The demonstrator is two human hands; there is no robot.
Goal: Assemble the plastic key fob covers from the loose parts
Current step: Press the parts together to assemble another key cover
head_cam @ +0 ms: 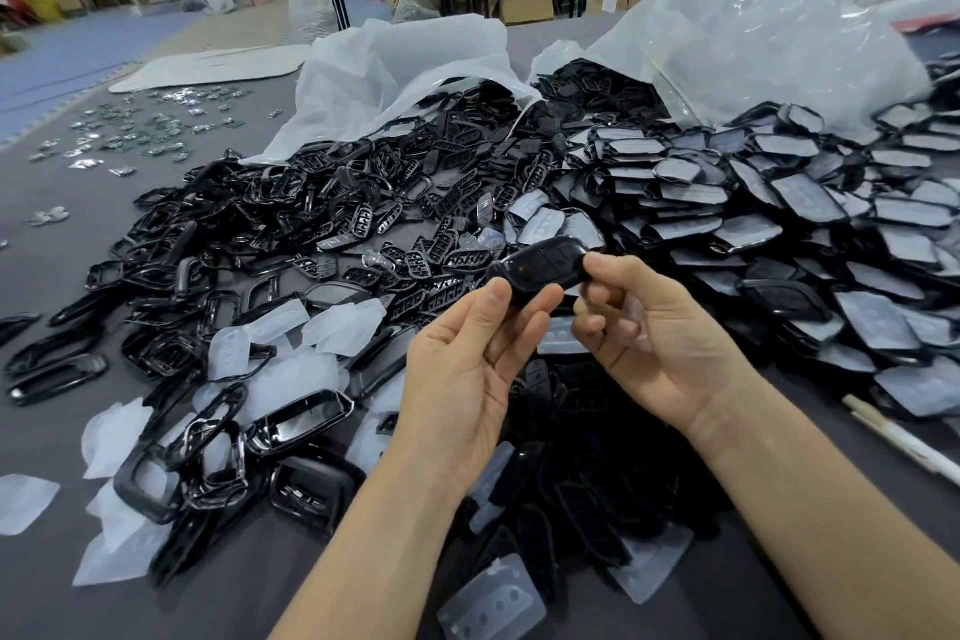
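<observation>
Both hands pinch the black fob cover: left hand grasps its near-left end, right hand its far-right end, long axis running between them

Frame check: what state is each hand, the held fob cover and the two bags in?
key fob cover: held above the parts pile, pinched at both ends, halves look joined.
left hand: fingers pinch the cover's left end.
right hand: fingers pinch its right end.
left bag: open, lying over, spilling onto the pile.
right bag: open, lying over, spilling onto the pile.
</observation>
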